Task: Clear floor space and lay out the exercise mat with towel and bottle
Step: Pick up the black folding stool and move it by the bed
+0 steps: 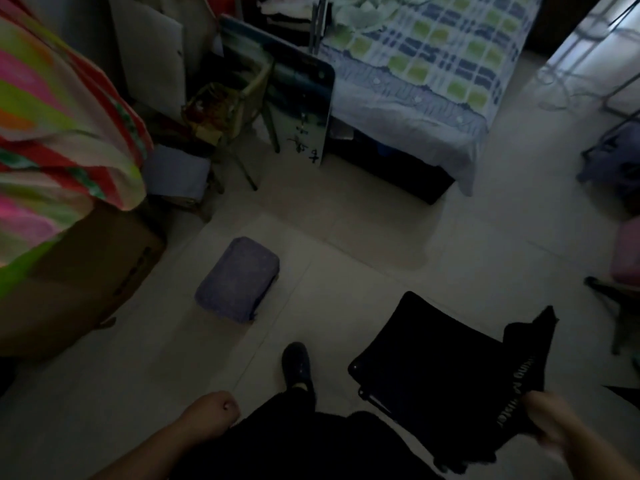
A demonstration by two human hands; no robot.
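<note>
Dim tiled floor point(363, 244) between bed point(433, 81) and, seemingly, cardboard box point(86, 271).

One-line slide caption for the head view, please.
Right hand grips black cloth over a black chair; folded purple towel lies on tile.

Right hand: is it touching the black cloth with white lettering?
Touching. The head view shows the right hand closed around the black cloth, whose lettered band runs into the grip.

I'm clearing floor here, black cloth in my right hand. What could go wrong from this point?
The purple cushion lies on the open tiles just ahead of your foot; in this dim light you might trip on it. The black cloth in your right hand hangs over the black chair and could snag there.
</note>
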